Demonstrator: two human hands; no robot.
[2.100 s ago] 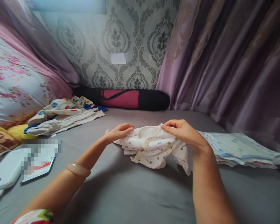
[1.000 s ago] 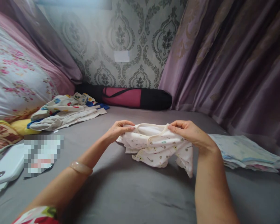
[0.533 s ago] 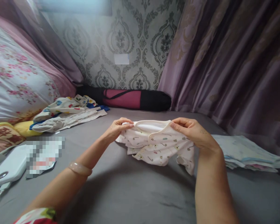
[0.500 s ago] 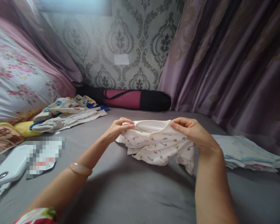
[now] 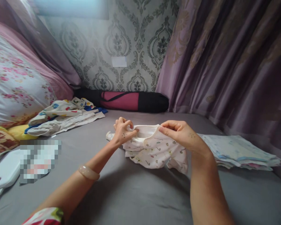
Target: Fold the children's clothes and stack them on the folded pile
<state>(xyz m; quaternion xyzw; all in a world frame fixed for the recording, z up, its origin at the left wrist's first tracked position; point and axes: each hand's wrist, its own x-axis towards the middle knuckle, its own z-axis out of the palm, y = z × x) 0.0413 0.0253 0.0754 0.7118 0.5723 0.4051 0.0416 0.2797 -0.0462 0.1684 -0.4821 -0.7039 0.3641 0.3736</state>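
A small white baby shirt (image 5: pixel 158 151) with a scattered print and pale trim hangs between my hands, its lower part close to the grey sheet. My left hand (image 5: pixel 124 131), with a bangle on the wrist, grips the neckline at its left side, the thumb near the opening. At the other side of the neckline, my right hand (image 5: pixel 176 131) pinches the edge between thumb and fingers. The inside of the collar shows between them. One sleeve dangles below my right hand.
A stack of folded pale cloths (image 5: pixel 241 151) lies on the right. Crumpled printed clothes (image 5: pixel 65 115) are at the left, with a white power bank (image 5: pixel 8 167) nearer. A black and maroon roll bag (image 5: pixel 121 101) lies along the wall on the grey sheet (image 5: pixel 140 197).
My left hand has turned and its fingers have shifted at the neckline, the thumb now by the collar opening. The shirt and right hand sit slightly further left in view.
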